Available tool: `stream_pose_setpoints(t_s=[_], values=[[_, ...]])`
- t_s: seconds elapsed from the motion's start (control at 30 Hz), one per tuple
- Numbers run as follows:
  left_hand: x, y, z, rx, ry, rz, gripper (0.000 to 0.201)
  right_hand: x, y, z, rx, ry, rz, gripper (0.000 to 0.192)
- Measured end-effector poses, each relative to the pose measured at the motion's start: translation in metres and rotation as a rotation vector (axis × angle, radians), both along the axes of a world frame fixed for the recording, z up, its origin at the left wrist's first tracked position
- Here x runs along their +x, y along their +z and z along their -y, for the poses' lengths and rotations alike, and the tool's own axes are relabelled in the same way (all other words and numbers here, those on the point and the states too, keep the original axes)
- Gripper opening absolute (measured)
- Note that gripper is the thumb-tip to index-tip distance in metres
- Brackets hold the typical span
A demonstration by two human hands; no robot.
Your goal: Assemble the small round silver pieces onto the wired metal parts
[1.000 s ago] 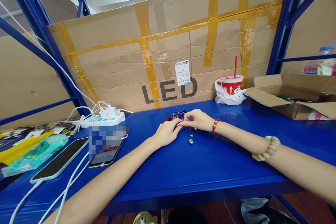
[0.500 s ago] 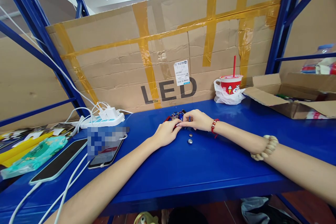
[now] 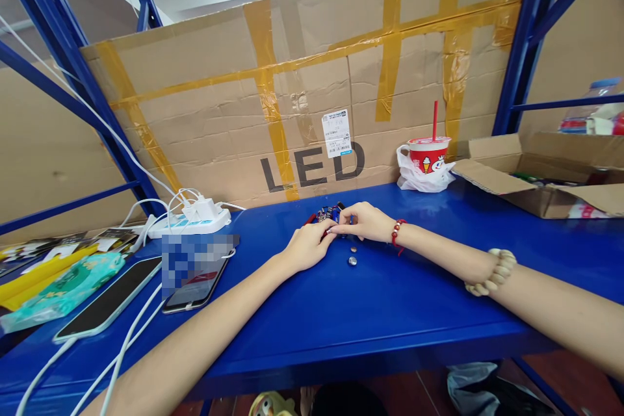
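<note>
My left hand (image 3: pixel 308 247) and my right hand (image 3: pixel 368 222) meet over the middle of the blue tabletop (image 3: pixel 380 305). Both are closed, fingertips pinched together around something small that I cannot make out; a bit of dark red shows at the left fingers. Just behind them lies a cluster of small shiny metal, red and blue pieces (image 3: pixel 325 213), partly hidden by the fingers. A round silver button-like piece (image 3: pixel 352 261) rests on the table in front of the right hand, with a smaller copper-coloured disc (image 3: pixel 353 249) just beyond it.
To the left, two phones (image 3: pixel 110 299) (image 3: pixel 197 283) lie among white cables, with a power strip (image 3: pixel 190 224) behind. A red cup with a straw (image 3: pixel 428 159) stands in a plastic bag at the back right, beside an open cardboard box (image 3: pixel 546 198). A cardboard wall (image 3: pixel 209 136) closes the back.
The hands stay pinched together in the same place, with hardly any finger movement. The whole view has shifted very slightly.
</note>
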State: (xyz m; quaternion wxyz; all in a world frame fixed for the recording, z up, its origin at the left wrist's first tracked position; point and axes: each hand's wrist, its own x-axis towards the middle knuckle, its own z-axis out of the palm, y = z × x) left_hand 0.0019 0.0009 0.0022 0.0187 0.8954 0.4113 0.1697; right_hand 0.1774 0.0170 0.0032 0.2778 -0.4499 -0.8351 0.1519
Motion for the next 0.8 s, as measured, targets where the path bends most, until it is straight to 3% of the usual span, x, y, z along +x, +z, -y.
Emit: stream_pose_setpoints(t_s=[0.8], values=[[0.0018, 0.0018, 0.0011, -0.016, 0.011, -0.005, 0.026, 0.0006, -0.0002, -0.0009, -0.013, -0.006, 0.019, 0.045]])
